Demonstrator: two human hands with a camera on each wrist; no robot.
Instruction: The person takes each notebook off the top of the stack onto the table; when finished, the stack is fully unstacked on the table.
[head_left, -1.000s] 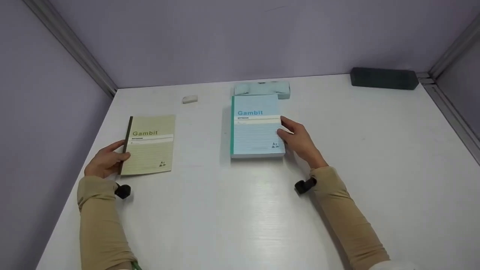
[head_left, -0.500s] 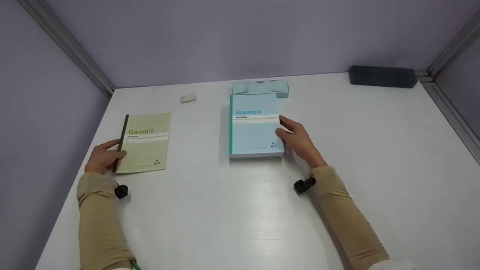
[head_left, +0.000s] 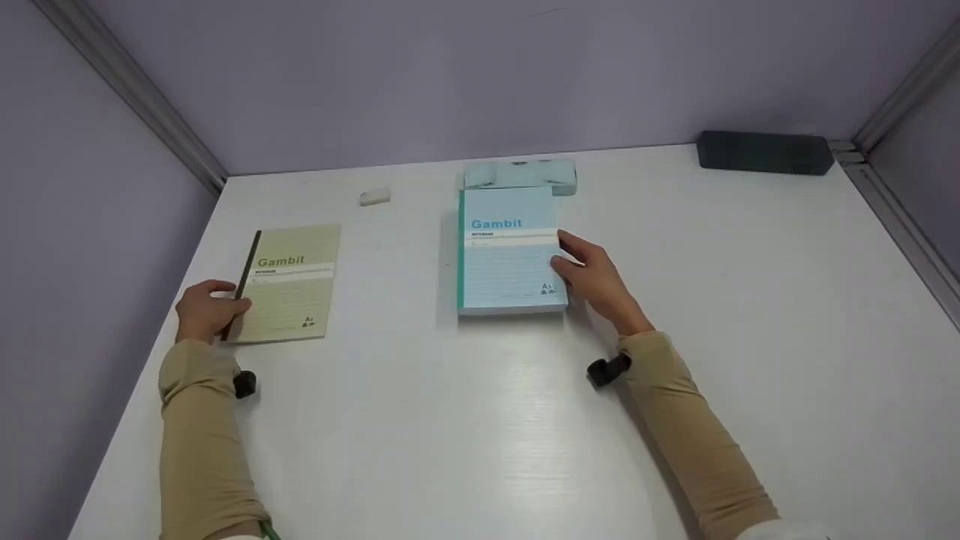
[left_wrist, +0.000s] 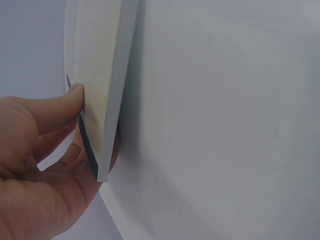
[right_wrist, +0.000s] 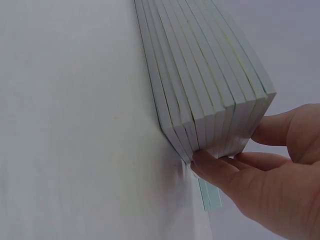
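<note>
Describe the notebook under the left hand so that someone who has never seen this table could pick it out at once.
On the white table, look to the left side, near the purple wall. The olive notebook lies there alone, and the left hand pinches its dark spine edge. Unlike the thick stack of blue notebooks at the table's middle, it is one thin book, tan-green with "Gambit" printed in olive.

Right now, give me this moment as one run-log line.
left hand: grips green notebook at spine edge | right hand: grip on edge of blue notebook stack | both on white table
</note>
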